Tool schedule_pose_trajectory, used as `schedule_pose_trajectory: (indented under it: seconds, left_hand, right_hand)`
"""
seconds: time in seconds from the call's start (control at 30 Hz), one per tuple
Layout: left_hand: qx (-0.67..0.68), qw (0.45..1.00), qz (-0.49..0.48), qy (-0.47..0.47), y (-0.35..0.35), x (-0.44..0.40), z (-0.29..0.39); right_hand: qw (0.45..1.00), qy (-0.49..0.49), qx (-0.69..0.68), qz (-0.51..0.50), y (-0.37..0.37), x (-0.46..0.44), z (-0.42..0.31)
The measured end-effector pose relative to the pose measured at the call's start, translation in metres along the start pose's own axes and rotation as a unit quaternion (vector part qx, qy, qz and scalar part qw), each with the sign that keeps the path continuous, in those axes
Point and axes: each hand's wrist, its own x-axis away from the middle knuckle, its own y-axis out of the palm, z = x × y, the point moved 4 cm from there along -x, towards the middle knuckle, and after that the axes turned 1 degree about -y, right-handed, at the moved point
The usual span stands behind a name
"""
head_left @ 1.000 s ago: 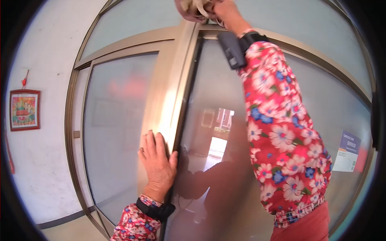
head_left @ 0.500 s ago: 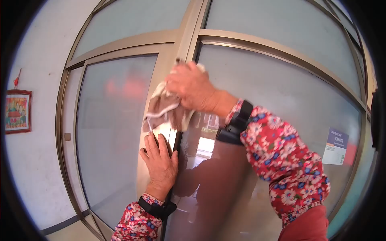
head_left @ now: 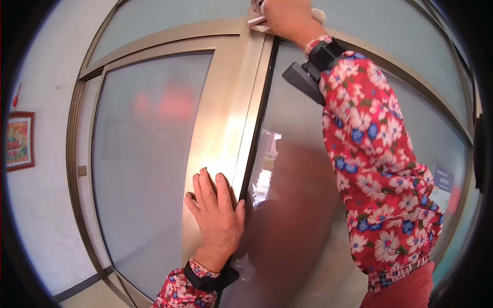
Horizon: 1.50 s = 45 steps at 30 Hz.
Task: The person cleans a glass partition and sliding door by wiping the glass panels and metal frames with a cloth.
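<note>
High on the metal door frame (head_left: 226, 102), near where it meets the horizontal crossbar, my right hand (head_left: 290, 18) presses a bunched cloth (head_left: 259, 23). Only the edges of the cloth show around the hand, which is partly cut off by the top of the view. Lower down, my left hand (head_left: 218, 220) lies flat against the same upright, its fingers spread and pointing up, with nothing in it. Its thumb reaches the dark edge beside the right glass pane (head_left: 298, 205).
A frosted glass pane (head_left: 149, 154) fills the left door section. A framed picture (head_left: 20, 141) hangs on the white wall (head_left: 49, 215). On the right pane a printed notice (head_left: 442, 185) is stuck, partly behind my sleeve.
My right hand has moved up the frame with the cloth, from mid-upright to the crossbar. My left hand stays on the upright, a little lower and further right in view.
</note>
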Motion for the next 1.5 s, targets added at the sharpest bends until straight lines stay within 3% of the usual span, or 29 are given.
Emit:
schedule_pose_trajectory:
  seconds: [0.07, 0.17, 0.2, 0.33, 0.43, 0.5, 0.63, 0.7, 0.73, 0.8, 0.87, 0.9, 0.93, 1.0, 1.03, 1.07, 1.13, 1.23, 1.37, 1.43, 1.5]
  left_hand:
    - [0.004, 1.000, 0.008, 0.003, 0.005, 0.002, -0.004]
    - [0.007, 1.000, -0.007, 0.003, 0.002, 0.000, -0.003]
    - [0.009, 1.000, -0.005, 0.000, 0.000, 0.000, -0.003]
    - [0.007, 1.000, 0.004, -0.008, -0.003, -0.001, 0.000]
    - [0.004, 1.000, 0.001, -0.014, 0.001, -0.001, 0.000]
    - [0.001, 1.000, -0.002, -0.014, 0.000, 0.001, 0.001]
    - [-0.009, 1.000, -0.002, 0.001, 0.002, 0.001, 0.000]
    - [-0.014, 1.000, 0.000, 0.004, 0.005, -0.001, -0.004]
    - [-0.015, 1.000, 0.000, 0.004, 0.005, -0.001, -0.005]
    - [-0.016, 1.000, -0.006, -0.009, 0.004, -0.001, -0.005]
    - [-0.027, 1.000, 0.001, -0.015, 0.007, 0.001, -0.009]
    - [-0.009, 0.999, 0.011, -0.036, 0.010, 0.004, -0.011]
    - [0.017, 0.999, 0.044, -0.009, 0.010, 0.006, -0.019]
    - [0.037, 0.998, 0.038, -0.017, 0.013, 0.005, -0.036]
    - [0.182, 0.977, 0.098, -0.046, 0.021, 0.009, -0.053]
    - [0.186, 0.978, 0.094, -0.025, 0.019, 0.010, -0.071]
    - [0.275, 0.948, 0.120, -0.106, 0.012, 0.014, -0.084]
    - [0.170, 0.977, 0.127, -0.017, 0.003, 0.023, -0.043]
    - [0.116, 0.975, -0.004, 0.189, 0.009, 0.025, 0.058]
    - [0.090, 0.963, -0.055, 0.250, 0.008, 0.022, 0.116]
    - [0.125, 0.955, -0.095, 0.253, 0.011, 0.023, 0.160]
  right_hand:
    - [0.998, -0.003, 0.035, -0.058, -0.015, 0.005, -0.012]
    - [0.995, -0.040, 0.076, -0.044, -0.037, 0.014, -0.031]
    - [0.997, -0.042, 0.063, -0.002, -0.020, 0.017, -0.031]
    - [0.995, -0.077, -0.066, -0.014, -0.030, 0.073, -0.055]
    - [0.964, -0.202, -0.136, 0.107, -0.064, 0.129, -0.090]
    - [0.968, -0.187, -0.147, -0.086, -0.061, 0.120, -0.084]
    - [0.984, -0.089, -0.069, 0.136, -0.040, 0.005, -0.006]
    - [0.983, 0.048, -0.173, -0.041, 0.041, -0.053, 0.018]
    - [0.989, 0.025, -0.137, 0.051, 0.044, -0.048, 0.009]
    - [0.972, -0.022, -0.060, 0.228, 0.036, -0.019, -0.019]
    - [0.992, -0.063, -0.103, 0.029, 0.014, -0.003, -0.033]
    - [0.980, -0.025, -0.185, 0.068, 0.021, 0.005, -0.035]
    - [0.978, -0.070, -0.113, 0.159, 0.019, 0.028, -0.051]
    - [0.985, -0.056, -0.120, 0.110, 0.039, 0.061, -0.106]
    - [0.978, -0.085, -0.167, 0.091, -0.006, 0.102, -0.122]
    - [0.956, -0.107, -0.250, 0.112, -0.023, 0.131, -0.129]
    - [0.931, -0.123, -0.312, 0.146, -0.026, 0.177, -0.127]
    - [0.971, -0.127, -0.181, 0.092, -0.032, 0.215, -0.064]
    - [0.992, -0.037, -0.115, 0.041, -0.023, 0.215, 0.029]
    - [0.998, 0.020, -0.021, 0.057, -0.027, 0.231, 0.090]
    - [0.986, 0.106, -0.076, -0.107, -0.045, 0.253, 0.161]
